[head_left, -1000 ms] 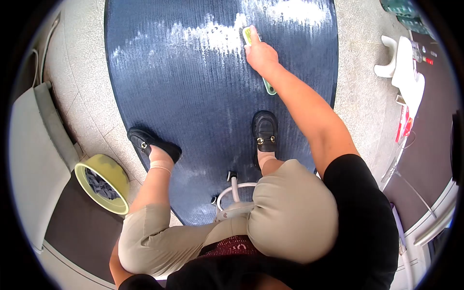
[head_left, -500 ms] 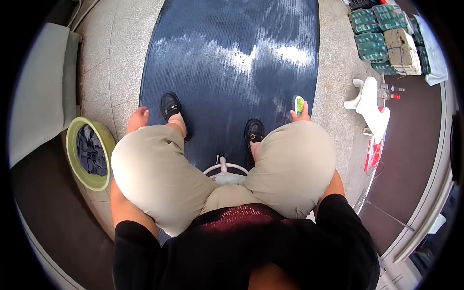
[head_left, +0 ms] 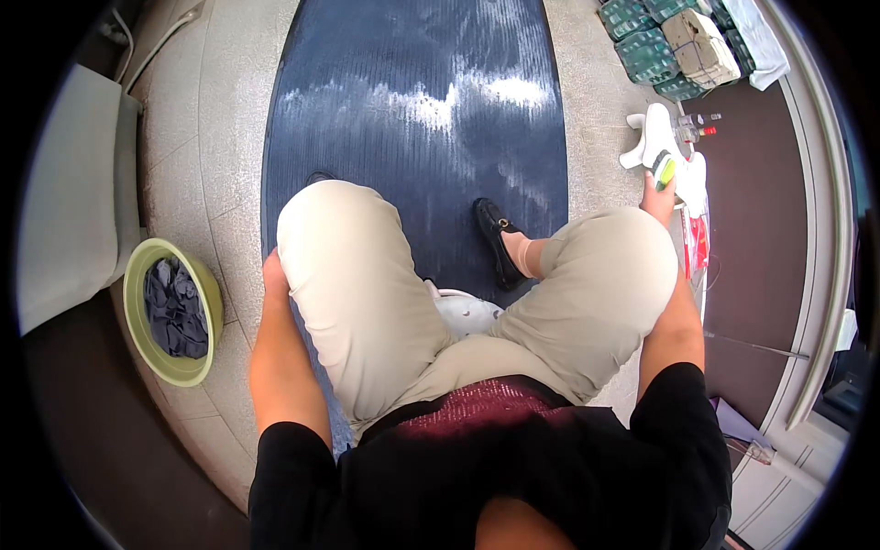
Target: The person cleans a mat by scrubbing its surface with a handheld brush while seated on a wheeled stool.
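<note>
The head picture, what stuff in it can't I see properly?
In the head view:
Left hand: fingers hidden behind the left knee.
Brush: handle hidden by the right hand.
Left shoe: mostly hidden by that knee.
Seat: mostly hidden by the person's legs.
Blue mat: far end cut off by the top edge.

- Bright, diffuse light covered the mat and floor.
- The white object at right looked washed out.
- Fisheye distortion bowed straight lines.
- Black vignetting rounded the corners.
</note>
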Demonstrator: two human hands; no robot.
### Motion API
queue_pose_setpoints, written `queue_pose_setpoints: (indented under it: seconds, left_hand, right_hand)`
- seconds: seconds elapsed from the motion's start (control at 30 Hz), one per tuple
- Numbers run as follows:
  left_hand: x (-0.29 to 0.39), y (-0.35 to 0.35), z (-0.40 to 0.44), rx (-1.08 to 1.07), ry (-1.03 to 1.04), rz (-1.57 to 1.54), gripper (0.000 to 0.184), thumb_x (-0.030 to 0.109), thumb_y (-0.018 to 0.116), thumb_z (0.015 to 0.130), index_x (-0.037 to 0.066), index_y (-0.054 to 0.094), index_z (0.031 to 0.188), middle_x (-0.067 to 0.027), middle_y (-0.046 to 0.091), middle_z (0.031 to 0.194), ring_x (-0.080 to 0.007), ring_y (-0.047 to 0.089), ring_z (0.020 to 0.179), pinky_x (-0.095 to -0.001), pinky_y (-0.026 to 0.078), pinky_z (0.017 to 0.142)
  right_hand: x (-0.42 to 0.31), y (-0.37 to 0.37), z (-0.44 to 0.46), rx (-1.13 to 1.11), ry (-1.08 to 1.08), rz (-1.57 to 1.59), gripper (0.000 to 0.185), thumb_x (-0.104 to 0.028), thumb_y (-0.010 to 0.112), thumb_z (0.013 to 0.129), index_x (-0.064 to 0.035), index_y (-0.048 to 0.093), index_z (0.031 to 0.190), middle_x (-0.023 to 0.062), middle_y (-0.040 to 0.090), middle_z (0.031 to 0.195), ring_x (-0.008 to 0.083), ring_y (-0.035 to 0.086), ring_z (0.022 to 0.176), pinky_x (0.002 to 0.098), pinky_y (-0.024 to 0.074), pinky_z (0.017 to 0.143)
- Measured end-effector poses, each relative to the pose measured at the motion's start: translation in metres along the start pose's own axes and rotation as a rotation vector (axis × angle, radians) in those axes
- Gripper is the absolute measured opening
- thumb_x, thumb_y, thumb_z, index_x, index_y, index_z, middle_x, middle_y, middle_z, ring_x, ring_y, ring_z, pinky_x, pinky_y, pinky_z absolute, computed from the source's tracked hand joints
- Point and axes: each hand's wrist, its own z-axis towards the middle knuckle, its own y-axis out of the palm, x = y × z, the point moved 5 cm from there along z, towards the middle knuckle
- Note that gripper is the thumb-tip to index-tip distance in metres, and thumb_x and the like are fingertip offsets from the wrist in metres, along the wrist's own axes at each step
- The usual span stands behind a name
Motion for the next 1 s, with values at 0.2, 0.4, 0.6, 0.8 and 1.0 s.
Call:
queue_pose_setpoints:
  seconds: [0.2, 0.4, 0.6, 0.8, 1.0]
  left_hand:
    - [-0.066, 0.012, -0.015, -0.126, 0.055, -0.01, 0.028, 0.023, 0.056, 0.088, 0.006, 0.064, 0.108, -0.016, 0.066, 0.105, -0.0279, 0.064, 0.099, -0.038, 0.049, 0.087]
    - [0.009, -0.019, -0.032, -0.032, -0.064, 0.158, 0.026, 0.022, 0.057, 0.087, 0.007, 0.064, 0.108, -0.0144, 0.067, 0.104, -0.028, 0.065, 0.097, -0.037, 0.05, 0.087]
    - [0.066, 0.013, 0.061, 0.023, 0.025, -0.815, 0.026, 0.021, 0.052, 0.094, 0.006, 0.06, 0.114, -0.0059, 0.066, 0.101, -0.0117, 0.062, 0.078, -0.0251, 0.05, 0.07]
    - [0.22, 0.045, 0.122, -0.434, -0.163, -1.33, 0.028, 0.025, 0.053, 0.095, 0.008, 0.055, 0.117, -0.0024, 0.063, 0.092, -0.0059, 0.047, 0.058, -0.0178, 0.03, 0.042]
    - [0.241, 0.14, 0.121, -0.897, -0.526, -1.554, 0.032, 0.036, 0.053, 0.093, 0.01, 0.058, 0.112, -0.003, 0.062, 0.084, -0.0076, 0.042, 0.052, -0.0194, 0.027, 0.038]
  right_hand:
    - [-0.165, -0.022, 0.107, -0.211, -0.114, 0.11, 0.063, -0.046, 0.06, 0.087, -0.0127, 0.043, 0.137, 0.0008, 0.05, 0.065, 0.0092, 0.047, 0.048, 0.0256, 0.0397, 0.045]
    - [-0.226, 0.14, 0.043, -0.536, 0.014, 0.022, 0.081, -0.04, 0.059, 0.086, -0.0118, 0.015, 0.148, 0.0194, 0.065, 0.082, 0.0246, 0.062, 0.052, 0.035, 0.0508, 0.053]
    - [-0.157, 0.281, -0.177, -1.062, 0.184, -0.166, 0.073, -0.036, 0.051, 0.091, -0.0199, 0.01, 0.149, 0.0259, 0.062, 0.108, 0.0418, 0.059, 0.102, 0.0464, 0.045, 0.089]
    - [-0.112, 0.297, -0.292, -1.17, 0.078, -0.242, 0.07, -0.032, 0.052, 0.091, -0.0228, 0.012, 0.149, 0.0228, 0.065, 0.093, 0.0394, 0.064, 0.083, 0.0463, 0.0495, 0.075]
    - [-0.184, 0.414, -0.135, -0.985, -0.031, -0.333, 0.065, -0.03, 0.048, 0.093, -0.015, 0.015, 0.147, 0.0215, 0.066, 0.093, 0.0391, 0.063, 0.088, 0.048, 0.0481, 0.078]
